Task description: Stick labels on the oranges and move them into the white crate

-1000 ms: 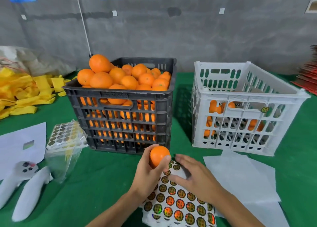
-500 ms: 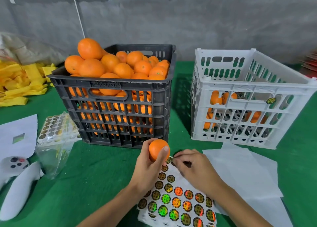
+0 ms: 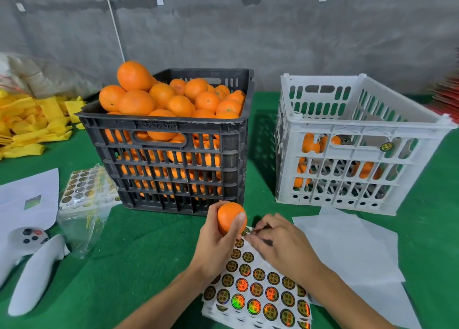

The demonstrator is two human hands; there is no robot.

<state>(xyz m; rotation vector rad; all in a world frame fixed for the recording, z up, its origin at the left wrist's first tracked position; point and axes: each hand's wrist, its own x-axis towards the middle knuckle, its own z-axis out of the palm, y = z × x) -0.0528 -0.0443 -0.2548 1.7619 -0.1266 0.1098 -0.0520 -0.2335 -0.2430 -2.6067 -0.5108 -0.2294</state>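
Orange (image 3: 229,218): I grip it in my left hand (image 3: 218,241), raised just above the counter (image 3: 149,254), bare skin turned towards my right hand so a label can go straight on.
Right hand (image 3: 280,244): fingertips pinched at the top edge of the label sheet (image 3: 258,289), apparently peeling one label; I cannot tell whether it is free yet.
Sheet: lies flat on the counter under both hands, close enough to peel without reaching.
Black crate (image 3: 173,155): heaped with unlabelled oranges, just behind my left hand for easy picking.
White crate (image 3: 352,145): to the right, a few oranges in the bottom, next to the hand that I judge will drop this one in.
Spare labels (image 3: 84,187): bagged, left of the black crate.
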